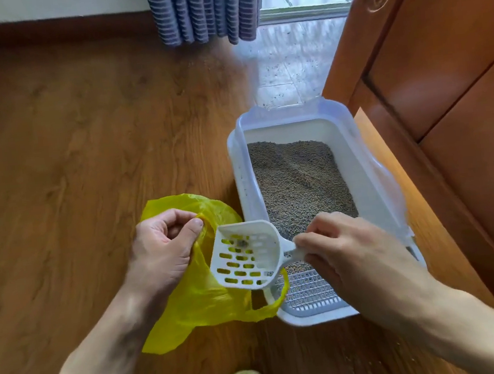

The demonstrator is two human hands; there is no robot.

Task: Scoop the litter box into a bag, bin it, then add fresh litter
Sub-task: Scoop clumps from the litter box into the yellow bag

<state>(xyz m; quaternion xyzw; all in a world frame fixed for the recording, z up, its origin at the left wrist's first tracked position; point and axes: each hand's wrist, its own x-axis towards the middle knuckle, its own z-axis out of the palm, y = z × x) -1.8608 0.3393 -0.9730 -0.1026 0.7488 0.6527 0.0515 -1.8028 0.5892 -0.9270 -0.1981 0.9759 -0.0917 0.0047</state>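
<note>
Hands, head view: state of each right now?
Left hand: closed, its fingers pinch the yellow bag by its edge.
Right hand: closed, grips the handle of the white scoop, which is over the bag.

a thin, crumpled yellow plastic bag [202,296] lies on the floor just left of the white rectangular plastic litter box [239,169], with one handle loop draped against the box's near corner. the box holds grey-brown granular litter [296,179] heaped toward its far end, baring a grated floor at the near end. a white slotted plastic scoop [243,256] tilts over the bag's mouth, a small dark clump in its bowl.
</note>
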